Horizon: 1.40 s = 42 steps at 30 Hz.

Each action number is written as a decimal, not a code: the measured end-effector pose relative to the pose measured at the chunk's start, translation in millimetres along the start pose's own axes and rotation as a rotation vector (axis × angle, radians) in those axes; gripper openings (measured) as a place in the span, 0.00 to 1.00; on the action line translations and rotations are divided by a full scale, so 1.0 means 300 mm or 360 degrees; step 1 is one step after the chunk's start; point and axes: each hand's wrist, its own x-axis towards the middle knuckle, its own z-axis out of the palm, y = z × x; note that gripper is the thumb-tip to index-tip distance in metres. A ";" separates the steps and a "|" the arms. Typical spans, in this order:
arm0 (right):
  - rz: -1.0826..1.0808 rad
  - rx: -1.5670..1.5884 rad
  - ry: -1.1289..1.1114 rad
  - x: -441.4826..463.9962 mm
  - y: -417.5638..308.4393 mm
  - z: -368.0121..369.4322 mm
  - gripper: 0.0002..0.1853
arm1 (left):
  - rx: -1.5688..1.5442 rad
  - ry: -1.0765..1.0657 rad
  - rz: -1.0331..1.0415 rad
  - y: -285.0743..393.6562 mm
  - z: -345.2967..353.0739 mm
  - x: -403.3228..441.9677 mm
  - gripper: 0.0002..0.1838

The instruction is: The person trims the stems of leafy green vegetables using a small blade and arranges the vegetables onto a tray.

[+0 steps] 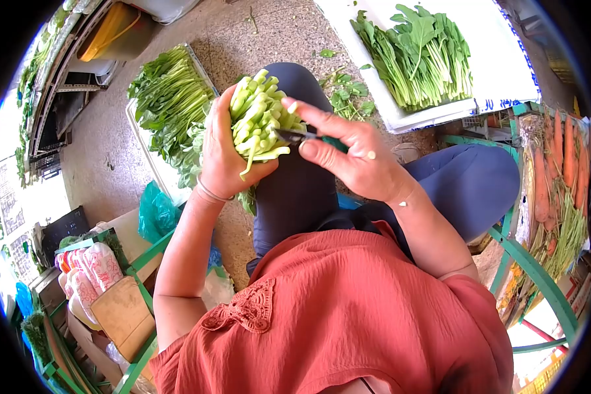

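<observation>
My left hand (224, 141) is wrapped round a bunch of leafy greens (259, 115), its pale cut stem ends facing up toward me. The leaves hang down below the hand and are partly hidden. In my right hand (358, 150) is a small knife (291, 136) with a dark blade and a dark green handle, mostly covered by the fingers. The blade lies against the stem ends at the bunch's right side. My right index finger stretches over the stems. Small pale stem bits stick to the right hand and wrist.
Left of my knees, more greens (171, 92) lie piled on a white tray. Another pile of greens (417, 59) rests on a white foam board (505, 65) at the upper right. Loose leaves (348, 95) are scattered on the speckled floor. Carrots (561, 161) stand beside a green metal frame (538, 276).
</observation>
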 end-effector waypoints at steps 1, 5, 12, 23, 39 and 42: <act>-0.0016 0.0047 -0.0028 0.001 0.005 0.009 0.22 | -0.0005 0.0003 0.0017 0.000 0.000 0.002 0.52; 0.0160 0.0161 -0.0200 0.015 0.003 0.002 0.21 | -0.0050 -0.0010 -0.0002 0.003 -0.002 0.006 0.52; 0.0097 0.0027 0.0239 0.032 0.060 0.059 0.15 | 0.0077 -0.0002 0.0011 0.005 0.005 0.013 0.51; 0.0008 -0.0122 0.0631 0.041 0.050 0.130 0.13 | 0.0121 0.0059 -0.0008 0.013 0.021 0.028 0.49; 0.0455 0.0650 0.0238 -0.135 -0.048 0.074 0.27 | 0.0632 0.0298 0.0264 0.099 0.052 -0.005 0.51; 0.0514 0.0639 0.0316 -0.127 -0.057 0.084 0.28 | 0.0655 0.0326 0.0231 0.116 0.064 -0.015 0.50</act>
